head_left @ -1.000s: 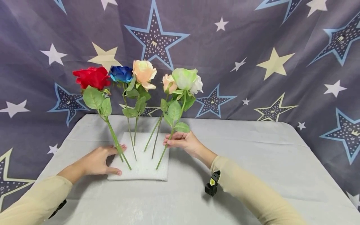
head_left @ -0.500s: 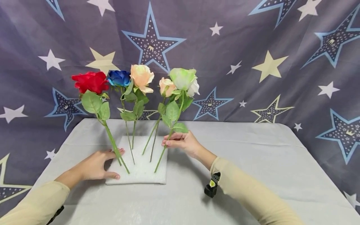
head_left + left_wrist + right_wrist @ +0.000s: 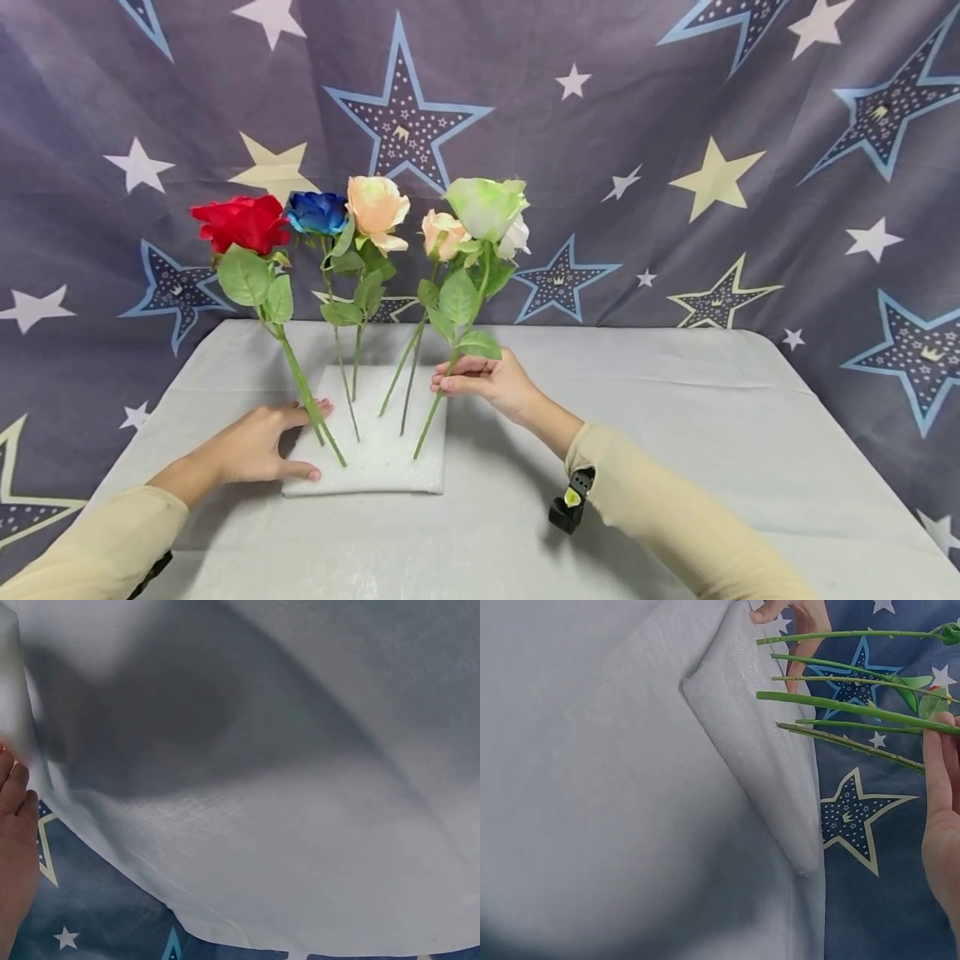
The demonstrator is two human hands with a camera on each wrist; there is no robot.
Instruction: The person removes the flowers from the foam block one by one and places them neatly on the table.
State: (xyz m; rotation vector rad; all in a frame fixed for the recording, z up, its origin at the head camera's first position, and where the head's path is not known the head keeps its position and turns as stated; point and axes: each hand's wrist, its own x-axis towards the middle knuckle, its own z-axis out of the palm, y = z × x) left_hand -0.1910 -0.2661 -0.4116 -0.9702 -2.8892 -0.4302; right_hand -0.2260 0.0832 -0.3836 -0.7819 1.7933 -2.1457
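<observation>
Your left grip [image 3: 255, 443] spreads thumb and fingers apart at the white block's [image 3: 386, 475] left edge. Your right grip [image 3: 489, 385] pinches the green-white rose [image 3: 486, 208], its stem [image 3: 427, 427] meeting the block; it's probably light, bendy, best held low down.

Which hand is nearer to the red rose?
Left. The left hand is at the left edge of the white foam pad, beside the stem of the red rose; the right hand is across the pad, pinching the pale green rose by its stem.
</observation>
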